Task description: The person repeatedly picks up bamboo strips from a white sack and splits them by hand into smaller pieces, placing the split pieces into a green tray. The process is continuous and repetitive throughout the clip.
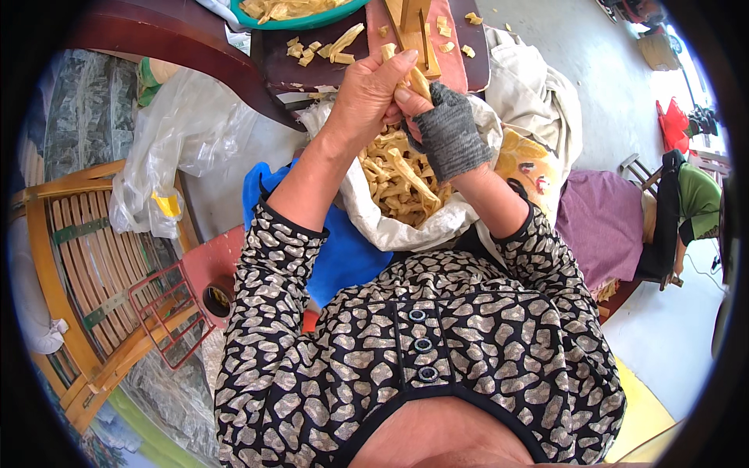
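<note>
My bare left hand [373, 86] and my right hand [444, 132], in a grey fingerless glove, meet near the top centre, both closed on a pale yellow dried stick [420, 83]. It lies at the front end of an upright-sided wooden tool [411, 27] on a pink cloth [454, 72]. Below my hands a white sack [370, 230] holds many similar dried pieces [406, 187]. Short pieces [306, 51] are scattered on the dark board [281, 74], and a teal basin [312, 19] at its back holds more.
A wooden slatted chair [86, 265] with a red wire rack [168, 312] and plastic sheeting [156, 148] are at left. Blue cloth [343, 273] lies beside the sack. At right are purple cloth [593, 226] and a person in green [697, 203], with a cardboard box [658, 51] farther back.
</note>
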The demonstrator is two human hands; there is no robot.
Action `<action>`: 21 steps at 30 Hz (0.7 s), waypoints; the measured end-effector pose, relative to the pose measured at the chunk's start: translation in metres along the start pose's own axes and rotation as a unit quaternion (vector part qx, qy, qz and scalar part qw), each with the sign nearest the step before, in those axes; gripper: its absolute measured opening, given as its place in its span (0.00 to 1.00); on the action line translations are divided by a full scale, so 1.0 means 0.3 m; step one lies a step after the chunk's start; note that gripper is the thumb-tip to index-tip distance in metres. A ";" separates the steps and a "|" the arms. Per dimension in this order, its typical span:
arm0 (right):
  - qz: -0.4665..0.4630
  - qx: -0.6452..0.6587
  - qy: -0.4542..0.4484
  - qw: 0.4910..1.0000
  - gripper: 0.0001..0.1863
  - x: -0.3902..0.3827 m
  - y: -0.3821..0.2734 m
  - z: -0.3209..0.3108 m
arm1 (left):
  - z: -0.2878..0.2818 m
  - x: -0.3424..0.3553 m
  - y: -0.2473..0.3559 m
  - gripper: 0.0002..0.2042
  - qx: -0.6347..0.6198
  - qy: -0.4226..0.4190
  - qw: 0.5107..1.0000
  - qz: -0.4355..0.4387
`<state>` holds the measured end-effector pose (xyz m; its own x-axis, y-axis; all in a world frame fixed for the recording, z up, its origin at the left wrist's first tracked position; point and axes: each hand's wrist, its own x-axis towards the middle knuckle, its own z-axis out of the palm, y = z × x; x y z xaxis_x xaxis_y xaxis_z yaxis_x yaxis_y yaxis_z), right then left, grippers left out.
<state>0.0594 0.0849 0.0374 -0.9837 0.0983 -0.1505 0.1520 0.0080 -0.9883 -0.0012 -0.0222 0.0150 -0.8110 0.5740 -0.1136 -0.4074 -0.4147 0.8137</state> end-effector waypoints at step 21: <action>-0.326 -0.412 -0.009 0.851 0.13 -0.004 0.071 -0.115 | -0.027 -0.006 -0.156 0.11 -0.091 -0.092 0.972 -0.197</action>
<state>0.0671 0.1194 0.0173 -0.8853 -0.2102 0.4149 -0.4180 0.7507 -0.5115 0.0161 -0.0095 -0.0275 -0.4945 0.8232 -0.2789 -0.7524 -0.2448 0.6115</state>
